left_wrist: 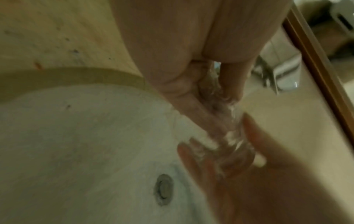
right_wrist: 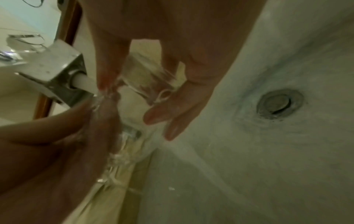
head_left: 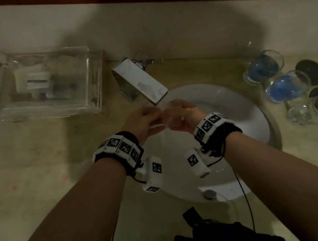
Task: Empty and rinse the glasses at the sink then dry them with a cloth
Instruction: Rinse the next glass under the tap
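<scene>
- Both your hands meet under the spout of the faucet [head_left: 140, 81], over the back part of the white sink [head_left: 243, 109], holding one clear glass [right_wrist: 151, 75] in the running water.
- Your right hand [head_left: 187, 115] cups the glass's bowl, thumb on one side and fingers curled under the other (the right wrist view shows this plainly).
- Your left hand [head_left: 143, 121] has its fingers [left_wrist: 193, 109] closed on the glass's other end; the blur hides exactly which part.
- The spout's end sits just above your knuckles, so there is little room upward; the basin lies open below and toward you, down to the drain [head_left: 209, 194].
- To your right, near the sink's rim, stand two glasses with blue liquid [head_left: 263, 67], an empty one [head_left: 300, 110] and dark coasters [head_left: 310, 70].
- To your left, a clear box [head_left: 45, 85] stands well apart from the basin edge.
</scene>
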Motion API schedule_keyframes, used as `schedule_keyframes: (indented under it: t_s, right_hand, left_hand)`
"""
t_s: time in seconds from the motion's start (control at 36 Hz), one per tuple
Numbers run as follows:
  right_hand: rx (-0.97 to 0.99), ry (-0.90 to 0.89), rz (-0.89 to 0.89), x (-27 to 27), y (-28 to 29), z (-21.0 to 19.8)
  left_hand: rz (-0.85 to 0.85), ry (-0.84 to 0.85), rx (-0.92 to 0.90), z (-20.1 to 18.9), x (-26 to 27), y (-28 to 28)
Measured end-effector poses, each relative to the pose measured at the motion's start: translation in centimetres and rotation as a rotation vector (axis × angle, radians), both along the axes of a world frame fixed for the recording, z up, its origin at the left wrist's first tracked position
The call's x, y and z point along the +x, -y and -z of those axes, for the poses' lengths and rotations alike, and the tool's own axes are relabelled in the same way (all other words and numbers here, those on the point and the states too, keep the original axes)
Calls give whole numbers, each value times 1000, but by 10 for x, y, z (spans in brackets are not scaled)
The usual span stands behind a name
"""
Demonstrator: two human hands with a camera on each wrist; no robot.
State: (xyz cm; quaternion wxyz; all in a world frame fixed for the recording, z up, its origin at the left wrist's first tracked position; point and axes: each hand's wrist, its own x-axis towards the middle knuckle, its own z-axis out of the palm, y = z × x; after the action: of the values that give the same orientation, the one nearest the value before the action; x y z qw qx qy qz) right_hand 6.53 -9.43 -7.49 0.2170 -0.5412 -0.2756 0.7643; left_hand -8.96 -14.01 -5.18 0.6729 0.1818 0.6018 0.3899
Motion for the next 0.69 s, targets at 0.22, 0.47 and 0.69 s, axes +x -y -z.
schedule_keyframes:
  t_s: [0.22,0.47,0.69]
  right_hand:
    - [-64,90,63,2,2,9]
    - [-48,44,87,1,0,1]
    - [-101,8,101,1,-2,3]
  left_hand:
    - [13,-60,39,2,1,-2]
    - [89,-172,34,2,-2,-7]
    - [111,-219,41,2,5,-10]
